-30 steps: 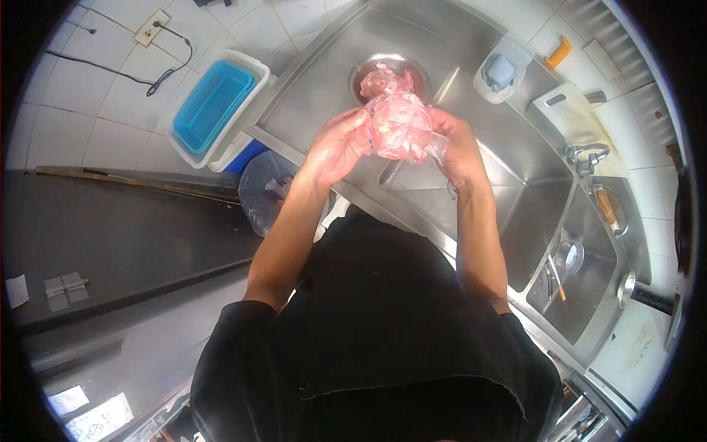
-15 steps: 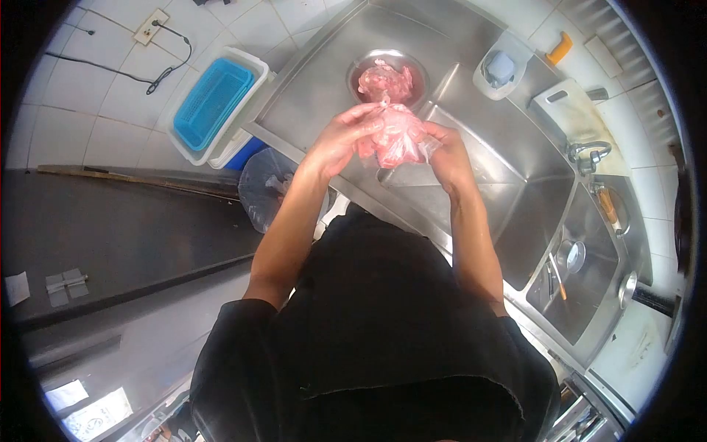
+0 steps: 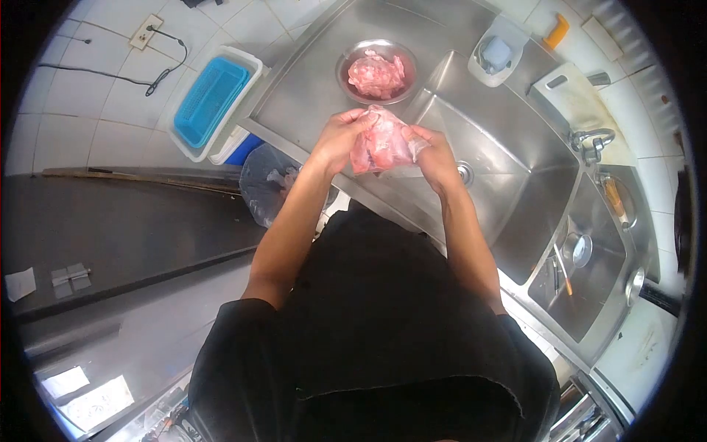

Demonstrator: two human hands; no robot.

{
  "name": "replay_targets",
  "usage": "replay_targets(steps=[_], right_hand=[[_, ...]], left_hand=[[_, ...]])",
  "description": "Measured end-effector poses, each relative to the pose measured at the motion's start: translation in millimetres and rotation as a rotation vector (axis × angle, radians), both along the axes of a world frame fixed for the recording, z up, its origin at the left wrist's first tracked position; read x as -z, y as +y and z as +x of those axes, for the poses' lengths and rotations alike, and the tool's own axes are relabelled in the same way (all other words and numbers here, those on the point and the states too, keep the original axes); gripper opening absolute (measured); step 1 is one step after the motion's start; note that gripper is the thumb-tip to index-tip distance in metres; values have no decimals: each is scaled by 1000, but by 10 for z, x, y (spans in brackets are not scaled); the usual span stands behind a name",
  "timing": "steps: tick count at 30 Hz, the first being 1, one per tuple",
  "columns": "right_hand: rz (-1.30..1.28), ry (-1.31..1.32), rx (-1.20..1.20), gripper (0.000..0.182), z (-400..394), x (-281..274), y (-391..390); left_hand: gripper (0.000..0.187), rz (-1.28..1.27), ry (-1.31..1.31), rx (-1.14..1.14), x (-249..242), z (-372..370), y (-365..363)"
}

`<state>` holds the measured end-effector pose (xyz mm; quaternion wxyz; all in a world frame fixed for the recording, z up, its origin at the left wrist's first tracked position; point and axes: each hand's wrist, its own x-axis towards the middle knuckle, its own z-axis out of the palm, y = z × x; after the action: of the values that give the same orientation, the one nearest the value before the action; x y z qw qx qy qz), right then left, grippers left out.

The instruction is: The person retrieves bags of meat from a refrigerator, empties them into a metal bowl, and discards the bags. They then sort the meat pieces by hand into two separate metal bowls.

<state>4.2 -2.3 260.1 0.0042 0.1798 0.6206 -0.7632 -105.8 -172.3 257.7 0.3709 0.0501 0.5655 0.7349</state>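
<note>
Both hands hold a clear plastic bag of pink raw meat (image 3: pixel 384 144) over the front edge of the steel sink counter. My left hand (image 3: pixel 340 140) is closed on its left side, thumb and fingers near the top. Its right side is pinched by my right hand (image 3: pixel 434 155), where a bit of translucent plastic shows at the fingers. Just beyond the bag, a round steel bowl (image 3: pixel 341 76) stands on the counter with a heap of raw meat (image 3: pixel 377 75) in it.
The large sink basin (image 3: pixel 497 177) lies to the right, with a smaller basin (image 3: pixel 596 272) holding utensils beyond it. A plastic container (image 3: pixel 475 70) and a cutting board (image 3: pixel 582 103) are at the back. On the left are a blue basket (image 3: pixel 210 103) and a plastic-lined bin (image 3: pixel 258 191).
The bag has come slightly nearer to me, away from the bowl, and its meat now shows more spread out. Both hands keep their grip on it.
</note>
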Motion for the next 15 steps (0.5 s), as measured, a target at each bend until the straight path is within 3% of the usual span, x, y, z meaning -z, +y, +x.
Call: replay_targets(steps=[3, 9, 15], right_hand=[[-39, 51, 15, 27, 19, 98, 60], [-388, -14, -28, 27, 104, 101, 154], [-439, 4, -166, 37, 154, 100, 208]], left_hand=[[29, 15, -56, -31, -22, 50, 27], [33, 33, -133, -13, 19, 122, 55], [27, 16, -110, -21, 50, 213, 84]])
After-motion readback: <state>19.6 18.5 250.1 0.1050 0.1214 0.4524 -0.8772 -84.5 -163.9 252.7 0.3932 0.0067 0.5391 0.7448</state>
